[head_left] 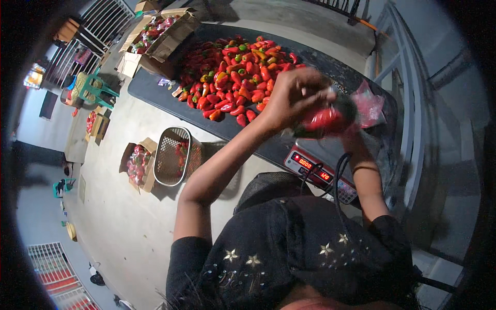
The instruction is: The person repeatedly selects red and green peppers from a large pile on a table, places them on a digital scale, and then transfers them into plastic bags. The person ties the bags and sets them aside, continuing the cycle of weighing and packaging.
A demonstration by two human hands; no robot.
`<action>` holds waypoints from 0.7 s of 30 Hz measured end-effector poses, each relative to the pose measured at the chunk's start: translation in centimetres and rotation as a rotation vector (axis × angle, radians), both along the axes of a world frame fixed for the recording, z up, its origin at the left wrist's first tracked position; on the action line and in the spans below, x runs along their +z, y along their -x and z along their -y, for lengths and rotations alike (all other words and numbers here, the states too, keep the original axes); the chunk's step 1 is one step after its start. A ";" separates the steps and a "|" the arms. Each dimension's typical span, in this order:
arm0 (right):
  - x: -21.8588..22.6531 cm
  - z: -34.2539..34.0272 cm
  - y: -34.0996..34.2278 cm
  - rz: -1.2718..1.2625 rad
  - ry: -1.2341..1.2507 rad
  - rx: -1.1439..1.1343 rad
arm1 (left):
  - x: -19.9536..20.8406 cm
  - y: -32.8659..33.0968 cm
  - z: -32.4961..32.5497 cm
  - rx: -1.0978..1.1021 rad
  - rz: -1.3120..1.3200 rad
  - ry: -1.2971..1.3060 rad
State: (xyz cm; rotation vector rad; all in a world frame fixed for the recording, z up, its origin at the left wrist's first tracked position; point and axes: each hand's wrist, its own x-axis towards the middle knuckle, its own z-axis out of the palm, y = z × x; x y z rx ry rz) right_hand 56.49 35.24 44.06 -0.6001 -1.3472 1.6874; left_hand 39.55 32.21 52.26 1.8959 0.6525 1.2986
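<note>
A clear plastic bag of red peppers (321,122) hangs in the air over a digital weighing scale (310,166) with lit red digits. My left hand (299,98) is closed in a pinch at the upper part of this bag. Behind the bag's right side is my right hand (352,133); only its wrist area shows plainly, and its fingers are dark, blurred and hidden. Loose red peppers (235,77), some with green or orange patches, lie heaped on the dark table (165,106) beyond my left forearm.
Pink plastic bags (369,106) lie at the table's right. A cardboard box (173,39) of bagged peppers stands at its far left corner. On the floor are a plastic basket (173,132) with some peppers and another carton (149,175). A green stool (98,89) stands farther left.
</note>
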 end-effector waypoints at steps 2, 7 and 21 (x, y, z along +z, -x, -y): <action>-4.1 -0.7 1.2 -0.350 0.284 0.094 | 0.6 -1.5 -2.3 0.086 0.123 -0.058; -1.0 0.9 5.2 -0.368 0.354 0.295 | -2.2 2.6 -6.8 0.638 -0.124 -0.281; -2.7 -1.7 5.4 -0.480 0.184 0.391 | -1.7 0.6 -4.7 0.295 0.080 -0.100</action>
